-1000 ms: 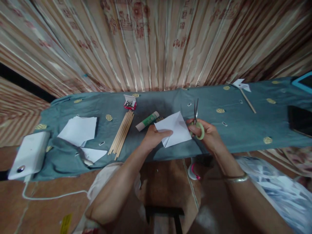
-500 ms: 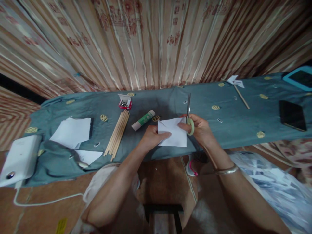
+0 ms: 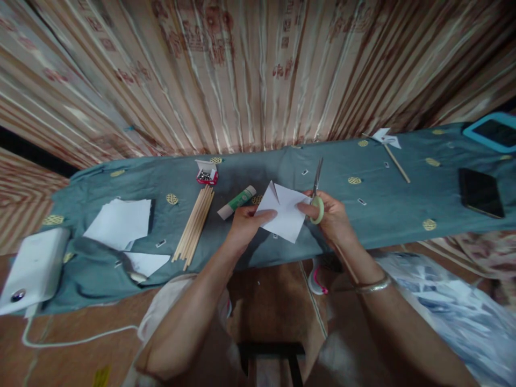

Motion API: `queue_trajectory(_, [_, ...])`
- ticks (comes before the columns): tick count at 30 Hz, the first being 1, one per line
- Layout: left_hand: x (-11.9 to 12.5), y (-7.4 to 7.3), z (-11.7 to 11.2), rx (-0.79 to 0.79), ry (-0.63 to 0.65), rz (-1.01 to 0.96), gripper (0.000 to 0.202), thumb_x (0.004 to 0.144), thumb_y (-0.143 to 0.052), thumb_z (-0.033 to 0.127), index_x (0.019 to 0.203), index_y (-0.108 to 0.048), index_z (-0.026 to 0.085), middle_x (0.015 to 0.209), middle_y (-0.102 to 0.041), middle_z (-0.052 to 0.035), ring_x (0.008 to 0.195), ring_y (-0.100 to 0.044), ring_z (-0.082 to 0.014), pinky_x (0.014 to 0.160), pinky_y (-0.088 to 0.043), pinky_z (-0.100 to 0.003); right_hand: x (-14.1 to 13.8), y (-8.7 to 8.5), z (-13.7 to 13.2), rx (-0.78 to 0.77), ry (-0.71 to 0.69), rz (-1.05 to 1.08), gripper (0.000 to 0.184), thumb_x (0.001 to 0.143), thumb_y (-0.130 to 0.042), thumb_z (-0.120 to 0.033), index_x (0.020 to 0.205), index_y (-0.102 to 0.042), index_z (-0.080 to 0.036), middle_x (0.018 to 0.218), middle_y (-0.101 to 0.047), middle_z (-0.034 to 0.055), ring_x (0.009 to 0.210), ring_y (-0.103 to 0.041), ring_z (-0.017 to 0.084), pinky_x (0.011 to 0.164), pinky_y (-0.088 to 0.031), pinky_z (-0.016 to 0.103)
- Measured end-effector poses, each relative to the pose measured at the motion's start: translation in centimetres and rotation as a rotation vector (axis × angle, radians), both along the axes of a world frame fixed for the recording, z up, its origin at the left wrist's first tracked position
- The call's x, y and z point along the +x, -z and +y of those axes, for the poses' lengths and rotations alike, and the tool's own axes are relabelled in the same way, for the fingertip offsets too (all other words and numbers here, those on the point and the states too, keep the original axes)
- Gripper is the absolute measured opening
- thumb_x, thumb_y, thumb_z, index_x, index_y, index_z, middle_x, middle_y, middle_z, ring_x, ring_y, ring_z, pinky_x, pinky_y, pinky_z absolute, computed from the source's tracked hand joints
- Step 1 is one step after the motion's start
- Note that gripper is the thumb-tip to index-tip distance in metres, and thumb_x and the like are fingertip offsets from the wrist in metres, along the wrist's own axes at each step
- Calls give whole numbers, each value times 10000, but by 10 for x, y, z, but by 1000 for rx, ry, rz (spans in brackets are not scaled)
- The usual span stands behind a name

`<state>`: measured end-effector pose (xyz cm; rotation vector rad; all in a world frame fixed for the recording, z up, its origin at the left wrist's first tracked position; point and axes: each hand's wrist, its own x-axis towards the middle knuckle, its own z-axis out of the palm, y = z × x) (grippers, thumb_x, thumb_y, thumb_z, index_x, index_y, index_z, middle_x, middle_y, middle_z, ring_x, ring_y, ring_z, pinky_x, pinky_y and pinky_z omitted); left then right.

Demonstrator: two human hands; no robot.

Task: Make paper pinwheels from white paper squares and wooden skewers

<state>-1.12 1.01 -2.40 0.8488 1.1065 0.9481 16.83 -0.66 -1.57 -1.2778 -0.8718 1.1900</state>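
Note:
My left hand (image 3: 246, 224) pinches a white square of paper (image 3: 284, 212) by its left edge, holding it over the teal cloth-covered table (image 3: 403, 199). The paper is turned corner-down and shows a slit near its top corner. My right hand (image 3: 328, 215) grips green-handled scissors (image 3: 316, 198), blades pointing up and away, just at the paper's right edge. A metal bangle circles my right wrist.
A green glue stick (image 3: 236, 201), a bundle of wooden sticks (image 3: 194, 224) and a small red box of pins (image 3: 207, 172) lie left of the paper. White sheets (image 3: 119, 217) and a white device (image 3: 32, 266) sit far left. A paper pinwheel (image 3: 389, 142), black phone (image 3: 480, 192) and tablet (image 3: 489, 130) lie right.
The paper has been turned from a flat square to corner-down, and a cut slit now shows near its top. The scissors stay by the paper's right edge, blades tilted slightly right.

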Motion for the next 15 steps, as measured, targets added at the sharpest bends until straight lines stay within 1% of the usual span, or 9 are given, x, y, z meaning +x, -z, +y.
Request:
queue_trajectory(3, [1, 0, 0, -4, -31, -33, 270, 487, -838, 302, 660, -736, 122, 603, -677, -34, 533, -567, -141, 557, -421, -258, 0, 1, 0, 3, 2, -8, 391, 532, -847, -408, 802, -633, -222, 668, -626, -53, 546, -506, 97, 533, -413, 233])
queue_trajectory(7, [-3, -2, 5, 46, -96, -78, 258, 497, -837, 293, 676, -747, 130, 630, -700, -31, 548, -580, -133, 574, -442, -250, 3, 0, -5, -3, -96, -52, 393, 606, -783, -536, 788, -646, -216, 613, -610, -29, 541, -507, 110, 521, -403, 241])
queue_trajectory(9, [-7, -6, 9, 70, -142, -113, 261, 499, -841, 295, 679, -746, 131, 658, -714, -33, 576, -599, -135, 603, -462, -253, 5, -2, -10, -25, -186, -70, 443, 624, -754, -588, 826, -656, -206, 639, -643, -3, 558, -524, 122, 527, -401, 248])
queue_trajectory(11, [-11, -9, 12, 80, -181, -147, 282, 494, -849, 299, 694, -744, 130, 693, -727, -42, 627, -632, -152, 646, -486, -269, 7, -5, -18, -48, -305, -80, 482, 643, -731, -613, 865, -665, -190, 678, -667, 21, 574, -529, 127, 542, -401, 255])
queue_trajectory(15, [-19, -14, 16, 80, -234, -191, 345, 479, -867, 324, 731, -737, 129, 740, -736, -67, 691, -674, -191, 667, -521, -305, 9, -9, -33, -104, -537, -67, 519, 667, -716, -619, 936, -671, -177, 721, -669, 27, 597, -526, 121, 574, -407, 256])
